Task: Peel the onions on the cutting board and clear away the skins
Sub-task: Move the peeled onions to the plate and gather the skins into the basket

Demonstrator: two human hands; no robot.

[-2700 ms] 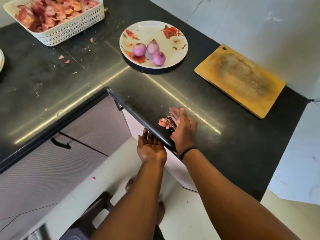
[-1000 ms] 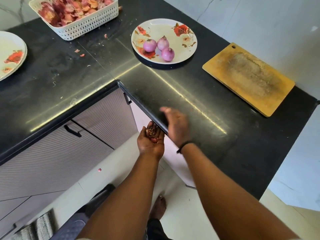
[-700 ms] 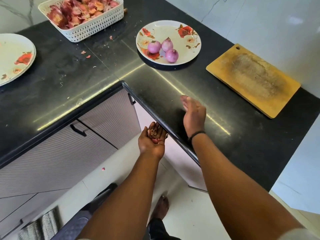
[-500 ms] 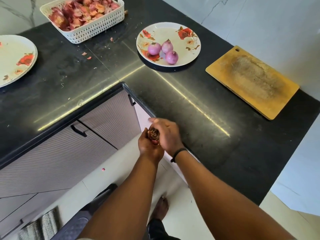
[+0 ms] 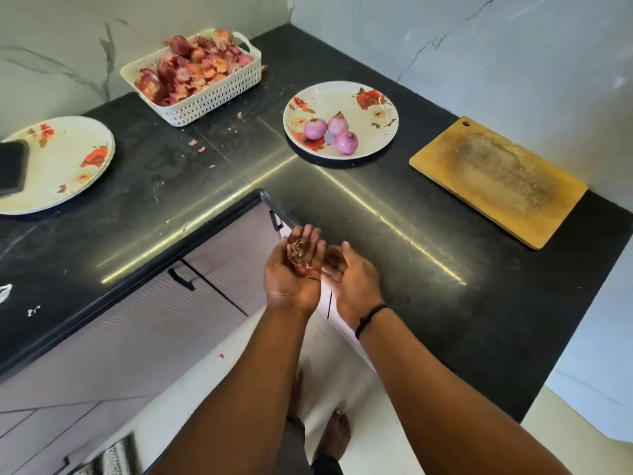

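My left hand is cupped palm up at the counter's inner corner, holding a small heap of onion skin scraps. Beside it my right hand is palm up with fingers apart and nothing in it. Three peeled purple onions lie on a flowered plate. At the right the wooden cutting board lies bare. A white basket at the back holds a heap of red onion skins.
The black L-shaped counter carries a few skin flecks near the basket. A second flowered plate with a dark object is at the left. Cabinet doors and the floor with my feet lie below.
My right hand swept the scraps off the counter edge into my cupped left hand, then drew away and turned palm up. Both hands rose slightly; the view tilted up.
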